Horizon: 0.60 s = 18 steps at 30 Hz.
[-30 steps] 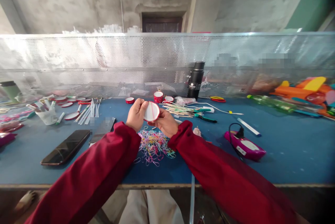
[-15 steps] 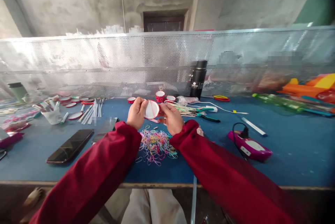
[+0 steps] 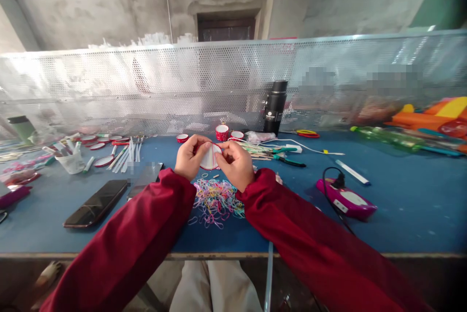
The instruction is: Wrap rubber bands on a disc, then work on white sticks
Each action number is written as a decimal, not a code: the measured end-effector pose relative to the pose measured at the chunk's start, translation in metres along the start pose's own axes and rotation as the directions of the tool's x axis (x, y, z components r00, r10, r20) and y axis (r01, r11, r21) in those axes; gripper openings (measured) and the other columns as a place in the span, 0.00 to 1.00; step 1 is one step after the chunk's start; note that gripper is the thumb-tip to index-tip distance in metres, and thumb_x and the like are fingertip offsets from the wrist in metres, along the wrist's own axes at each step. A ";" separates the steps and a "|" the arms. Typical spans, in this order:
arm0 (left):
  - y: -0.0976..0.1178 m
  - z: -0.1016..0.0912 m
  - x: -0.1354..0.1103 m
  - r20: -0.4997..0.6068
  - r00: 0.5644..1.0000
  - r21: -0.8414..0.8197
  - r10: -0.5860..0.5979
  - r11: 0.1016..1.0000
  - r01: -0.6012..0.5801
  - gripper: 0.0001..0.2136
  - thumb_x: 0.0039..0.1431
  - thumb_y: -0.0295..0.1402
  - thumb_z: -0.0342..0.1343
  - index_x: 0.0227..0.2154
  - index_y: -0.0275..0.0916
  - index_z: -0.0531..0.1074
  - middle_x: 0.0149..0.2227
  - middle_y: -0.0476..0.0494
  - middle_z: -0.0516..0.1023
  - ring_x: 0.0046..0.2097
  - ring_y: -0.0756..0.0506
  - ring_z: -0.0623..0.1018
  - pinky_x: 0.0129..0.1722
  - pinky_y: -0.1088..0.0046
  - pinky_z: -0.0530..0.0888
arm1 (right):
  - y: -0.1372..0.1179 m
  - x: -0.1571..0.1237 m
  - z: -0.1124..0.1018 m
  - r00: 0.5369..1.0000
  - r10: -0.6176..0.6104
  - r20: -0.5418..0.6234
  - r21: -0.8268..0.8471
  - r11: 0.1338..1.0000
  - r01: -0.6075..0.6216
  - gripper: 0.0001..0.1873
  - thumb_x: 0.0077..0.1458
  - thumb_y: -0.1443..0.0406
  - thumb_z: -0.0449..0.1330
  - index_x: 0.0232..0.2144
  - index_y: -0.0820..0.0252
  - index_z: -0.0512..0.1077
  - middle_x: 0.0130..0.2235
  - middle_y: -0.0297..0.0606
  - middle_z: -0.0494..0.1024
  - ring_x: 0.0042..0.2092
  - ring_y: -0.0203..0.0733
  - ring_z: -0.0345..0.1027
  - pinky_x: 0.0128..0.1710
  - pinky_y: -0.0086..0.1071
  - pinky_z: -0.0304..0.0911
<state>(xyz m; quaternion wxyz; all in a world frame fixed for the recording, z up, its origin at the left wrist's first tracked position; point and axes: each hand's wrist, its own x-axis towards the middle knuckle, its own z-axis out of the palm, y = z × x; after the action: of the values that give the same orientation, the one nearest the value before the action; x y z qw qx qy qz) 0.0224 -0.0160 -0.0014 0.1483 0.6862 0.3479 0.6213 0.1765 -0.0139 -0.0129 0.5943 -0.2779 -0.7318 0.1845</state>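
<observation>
Between my hands, above the table, is a round white piece with a red rim point(image 3: 207, 159), perhaps a cut-down paper cup. Thin reddish lines like rubber bands cross its white face. My left hand point(image 3: 189, 158) grips its left edge, thumb on the face. On the other side, my right hand point(image 3: 238, 163) is closed at the right edge with thumb and fingers pinched; they hide part of the rim and band. Below both hands lies a loose pile of coloured rubber bands point(image 3: 216, 196).
A phone point(image 3: 95, 203) and a white cup of pens point(image 3: 71, 163) are on the left. Red-patterned cups point(image 3: 222, 133) and a black flask point(image 3: 276, 108) stand behind my hands. Green-handled pliers point(image 3: 292, 161), a marker point(image 3: 352, 172) and a purple power strip point(image 3: 346, 199) lie to the right.
My right hand has come in over the round piece, its thumb now on the white face. My left thumb has also shifted inward. The view has tilted slightly.
</observation>
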 end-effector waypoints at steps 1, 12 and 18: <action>-0.001 0.000 0.000 -0.011 1.000 0.004 0.004 1.000 -0.004 0.09 0.60 0.38 0.55 0.32 0.37 0.71 0.28 0.48 0.72 0.29 0.52 0.67 0.29 0.75 0.64 | 0.000 0.000 0.000 1.000 -0.008 0.004 0.002 1.000 0.008 0.05 0.55 0.63 0.58 0.35 0.59 0.70 0.19 0.25 0.64 0.20 0.31 0.57 0.22 0.27 0.53; -0.004 0.000 0.001 -0.055 0.995 0.108 0.086 0.991 -0.080 0.06 0.61 0.32 0.53 0.28 0.38 0.67 0.24 0.51 0.68 0.26 0.54 0.64 0.27 0.76 0.63 | 0.008 -0.002 0.008 0.998 0.064 -0.007 0.109 0.992 -0.063 0.05 0.56 0.63 0.59 0.35 0.57 0.70 0.19 0.25 0.64 0.20 0.31 0.55 0.21 0.27 0.51; -0.006 0.000 0.002 -0.056 0.994 0.112 0.098 0.989 -0.092 0.05 0.60 0.29 0.52 0.29 0.39 0.67 0.24 0.51 0.67 0.26 0.53 0.64 0.26 0.76 0.63 | 0.010 -0.002 0.007 0.998 0.069 0.006 0.114 0.991 -0.069 0.05 0.57 0.62 0.59 0.36 0.56 0.70 0.19 0.26 0.65 0.21 0.32 0.57 0.21 0.28 0.53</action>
<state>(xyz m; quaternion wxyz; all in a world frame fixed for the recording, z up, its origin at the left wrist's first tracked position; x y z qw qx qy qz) 0.0211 -0.0103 -0.0036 0.0699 0.6897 0.3528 0.6285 0.1713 -0.0069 -0.0216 0.6017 -0.2684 -0.7106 0.2469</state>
